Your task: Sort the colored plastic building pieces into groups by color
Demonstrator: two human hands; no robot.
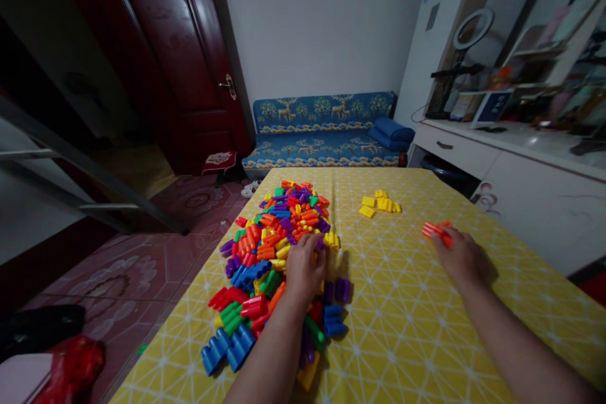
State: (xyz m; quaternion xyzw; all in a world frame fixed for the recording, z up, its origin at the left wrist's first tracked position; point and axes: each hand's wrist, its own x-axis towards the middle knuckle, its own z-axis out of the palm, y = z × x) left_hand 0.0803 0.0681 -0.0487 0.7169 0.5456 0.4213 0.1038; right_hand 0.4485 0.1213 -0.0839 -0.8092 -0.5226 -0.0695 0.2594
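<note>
A long heap of colourful plastic building blocks (255, 243) in red, orange, yellow, green, blue and purple covers the left half of the table. My left hand (305, 268) reaches into the right side of this heap, fingers curled down among the pieces. What its fingertips grip is hidden; purple and yellow blocks are beside them. On the right, my right hand (461, 259) closes its fingers on an orange building block (432, 230) at the tabletop, with more orange just behind. Farther back, between the hands, lies a small group of yellow blocks (381, 203).
A yellow cloth with white lines covers the table (388, 328). Beyond its far edge stands a blue patterned sofa (322, 129). White drawers (454, 146) flank the right side. A metal ladder (85, 170) and a dark red door (175, 44) are at left.
</note>
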